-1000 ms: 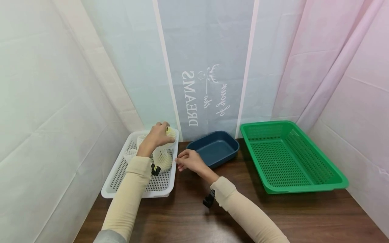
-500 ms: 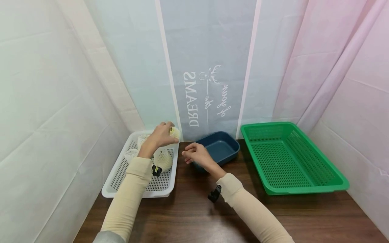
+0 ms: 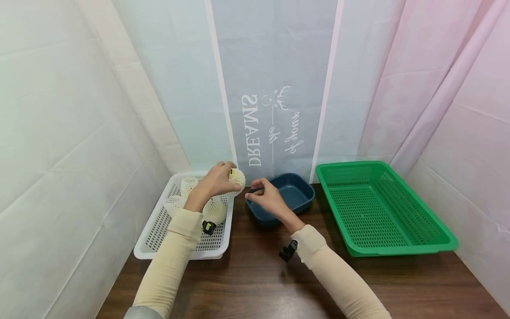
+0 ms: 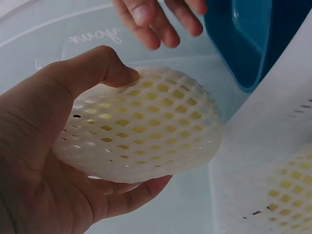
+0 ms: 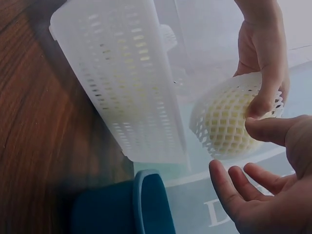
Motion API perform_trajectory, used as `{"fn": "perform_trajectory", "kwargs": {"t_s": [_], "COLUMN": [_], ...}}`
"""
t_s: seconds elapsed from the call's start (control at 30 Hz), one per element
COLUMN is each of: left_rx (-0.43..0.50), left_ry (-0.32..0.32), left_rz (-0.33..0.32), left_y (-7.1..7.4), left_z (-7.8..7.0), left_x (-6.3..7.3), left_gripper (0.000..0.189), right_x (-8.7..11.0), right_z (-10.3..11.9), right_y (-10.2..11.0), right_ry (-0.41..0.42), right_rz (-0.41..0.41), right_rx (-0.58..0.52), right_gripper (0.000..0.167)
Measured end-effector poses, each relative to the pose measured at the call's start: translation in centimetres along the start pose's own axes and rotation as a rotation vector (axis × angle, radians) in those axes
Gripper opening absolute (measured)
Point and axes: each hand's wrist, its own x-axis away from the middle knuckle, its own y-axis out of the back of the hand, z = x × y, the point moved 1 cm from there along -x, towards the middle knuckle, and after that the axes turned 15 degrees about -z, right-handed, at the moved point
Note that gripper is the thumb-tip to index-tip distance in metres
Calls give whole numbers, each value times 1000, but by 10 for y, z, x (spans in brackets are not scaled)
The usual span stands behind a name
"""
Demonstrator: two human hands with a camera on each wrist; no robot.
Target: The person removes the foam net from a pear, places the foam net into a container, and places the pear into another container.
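My left hand [image 3: 213, 182] grips a pale yellow fruit [image 3: 237, 178] wrapped in a white foam net, above the right rear side of the white basket [image 3: 205, 255]. In the left wrist view, the thumb lies on the net's upper side and the fingers curl beneath it. My right hand [image 3: 271, 199] is over the left part of the dark blue tub [image 3: 296, 196], its thumb apart from its loosely bent fingers. In the right wrist view, that thumb overlaps the edge of the fruit, with the fingertips just below; nothing is in its grasp.
Several more netted fruits lie in the white basket, one netted fruit [image 3: 215, 212] near its right side. A large green basket [image 3: 370, 217] stands on the right of the brown wooden table [image 3: 255, 283]. A printed curtain [image 3: 275, 53] hangs close behind.
The left hand has moved right with the netted fruit, out past the white basket's rim. The right hand has shifted right and back, from beside that basket to over the blue tub.
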Motion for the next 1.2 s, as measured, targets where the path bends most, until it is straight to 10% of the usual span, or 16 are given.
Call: {"fn": "perform_trajectory", "kwargs": {"t_s": [1.2], "left_rx": [126], "left_ry": [-93], "left_rz": [-17], "left_y": [-16], "left_z": [-35], "left_x": [13], "left_gripper": [60], "right_x": [3], "right_z": [0], "right_y": [22], "right_ry": [144], "right_rz": [21], "right_rx": [26], "right_gripper": [68]}}
